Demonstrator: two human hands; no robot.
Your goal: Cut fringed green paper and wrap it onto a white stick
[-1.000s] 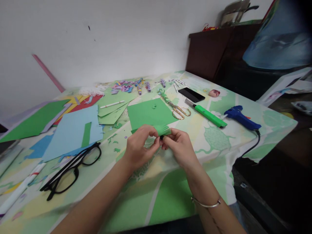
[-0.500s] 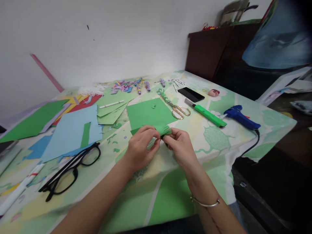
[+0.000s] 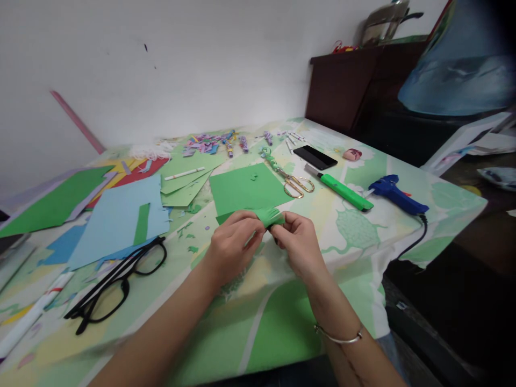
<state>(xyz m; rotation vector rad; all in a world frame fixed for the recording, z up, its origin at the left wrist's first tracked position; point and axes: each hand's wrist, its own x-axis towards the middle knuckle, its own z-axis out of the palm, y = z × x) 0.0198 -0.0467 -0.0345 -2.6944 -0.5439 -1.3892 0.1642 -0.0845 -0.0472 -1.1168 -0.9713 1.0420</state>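
Observation:
Between my two hands is a piece of green fringed paper (image 3: 269, 216), its cut strips fanning out at the top. My left hand (image 3: 237, 242) pinches it from the left with thumb and fingers. From the right, my right hand (image 3: 296, 239) grips its other end, fingers curled. A small dark bit shows between the fingertips, too small to name. Just beyond my hands lies a green paper sheet (image 3: 245, 191). Gold-handled scissors (image 3: 296, 184) rest by that sheet's right edge, next to a twisted green paper piece (image 3: 268, 156).
Right of my hands lie a green utility knife (image 3: 346, 192), a blue glue gun (image 3: 397, 194) with its cord and a black phone (image 3: 315, 157). Folded black glasses (image 3: 116, 279), a light blue sheet (image 3: 121, 215) and a white marker (image 3: 36, 312) are at left. Paper scraps (image 3: 201, 144) lie at the back.
My left hand has shifted slightly, its fingers lying a little flatter along the fringed paper. Both hands keep hold of it. The camera view has moved a touch.

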